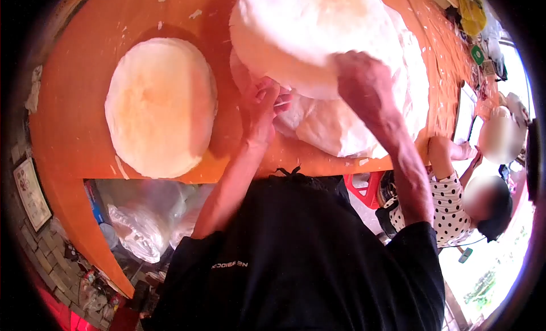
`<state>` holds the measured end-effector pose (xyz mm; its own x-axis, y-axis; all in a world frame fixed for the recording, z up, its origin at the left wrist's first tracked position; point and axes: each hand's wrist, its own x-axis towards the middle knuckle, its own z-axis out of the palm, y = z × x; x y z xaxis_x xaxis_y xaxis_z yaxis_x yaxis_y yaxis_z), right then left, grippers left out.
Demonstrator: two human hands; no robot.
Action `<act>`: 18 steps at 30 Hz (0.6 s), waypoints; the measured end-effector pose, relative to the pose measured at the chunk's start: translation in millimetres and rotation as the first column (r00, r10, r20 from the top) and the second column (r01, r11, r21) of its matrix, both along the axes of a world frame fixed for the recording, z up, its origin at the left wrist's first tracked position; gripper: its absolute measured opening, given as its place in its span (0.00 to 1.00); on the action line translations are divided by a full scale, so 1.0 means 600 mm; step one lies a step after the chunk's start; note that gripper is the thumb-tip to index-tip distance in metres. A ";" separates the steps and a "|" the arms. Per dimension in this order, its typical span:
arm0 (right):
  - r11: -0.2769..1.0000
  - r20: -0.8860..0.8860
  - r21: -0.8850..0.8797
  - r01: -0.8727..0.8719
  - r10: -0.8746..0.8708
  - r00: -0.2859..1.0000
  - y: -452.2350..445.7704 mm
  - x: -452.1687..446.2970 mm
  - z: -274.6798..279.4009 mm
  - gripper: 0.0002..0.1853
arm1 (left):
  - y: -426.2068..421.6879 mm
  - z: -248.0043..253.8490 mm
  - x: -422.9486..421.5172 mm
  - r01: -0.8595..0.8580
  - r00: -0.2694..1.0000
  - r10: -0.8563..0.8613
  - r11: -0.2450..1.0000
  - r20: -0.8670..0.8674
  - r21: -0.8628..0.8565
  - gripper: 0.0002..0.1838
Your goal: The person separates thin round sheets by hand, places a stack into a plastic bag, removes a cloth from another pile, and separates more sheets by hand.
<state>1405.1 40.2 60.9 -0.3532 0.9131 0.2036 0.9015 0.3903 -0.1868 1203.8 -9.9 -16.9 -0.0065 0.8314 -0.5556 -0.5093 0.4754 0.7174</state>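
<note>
A pale, round, thick disc (162,106) that looks like flatbread or dough lies flat at the left of the orange table. Another such disc (296,43) rests on top of a wider, crumpled pale sheet or stack (341,126). At that upper disc's near edge is my left hand (263,108), its fingers bent together around a thin whitish bit too small to name. My right hand (364,83) is a blurred fist over the same disc's right near edge; what it holds is hidden.
The orange table (74,120) carries scattered white flakes. Plastic bags (139,228) lie beneath it, near a red stool (365,190). A person in a dotted top (449,203) sits at the right, with another person (500,137) beyond. Yellow bags (471,15) sit at the far right corner.
</note>
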 end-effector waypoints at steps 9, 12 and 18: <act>0.996 -0.052 -0.088 0.008 -0.012 0.999 0.000 -0.034 -0.048 0.10 | 0.025 0.005 -0.003 0.159 0.980 -0.141 0.979 0.141 -0.126 0.10; 0.993 -0.027 -0.119 0.004 -0.007 1.000 -0.011 -0.051 -0.069 0.10 | 0.032 -0.003 -0.007 0.193 0.961 -0.163 0.974 0.225 -0.118 0.09; 0.989 -0.075 -0.147 -0.031 0.020 0.997 -0.005 -0.055 -0.045 0.19 | 0.042 -0.021 -0.011 0.170 0.910 -0.146 0.985 0.388 -0.028 0.11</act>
